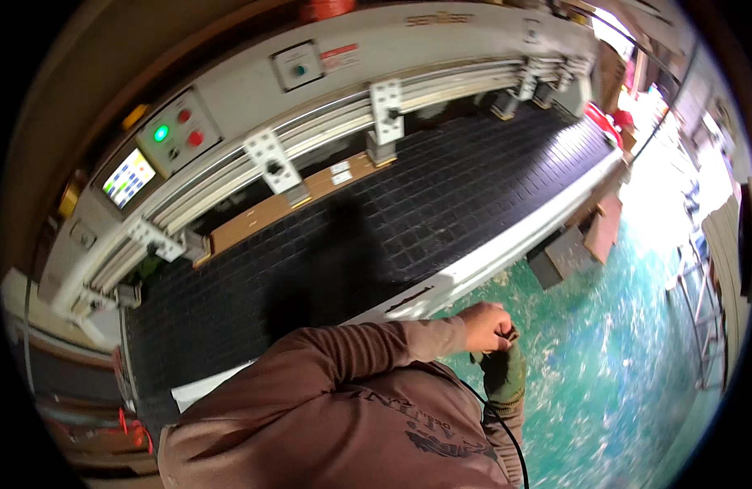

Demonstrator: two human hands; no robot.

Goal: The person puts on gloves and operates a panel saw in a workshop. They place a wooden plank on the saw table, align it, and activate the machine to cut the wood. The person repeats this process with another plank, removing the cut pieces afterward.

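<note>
My bare left hand point(483, 328) reaches across my body, its fingers closed on the finger end of a green work glove point(504, 376). That glove covers my right hand point(506, 387), which is raised beside my chest; its fingers are hidden, so I cannot tell whether they are bent. Both hands are over the floor, just off the near edge of a long machine with a black gridded bed point(441, 212). On the bed lies a brown wooden board point(249, 226) with small white labels point(341, 172), its far edge under white clamp blocks point(271, 161).
The machine's panel has a lit green button point(161, 133), red buttons point(196, 138) and a screen point(129, 178). Grey and reddish boards point(567, 257) sit by its front right on the green, speckled floor point(596, 359). A metal rack point(702, 301) stands at the right. A black cable point(506, 432) hangs beside me.
</note>
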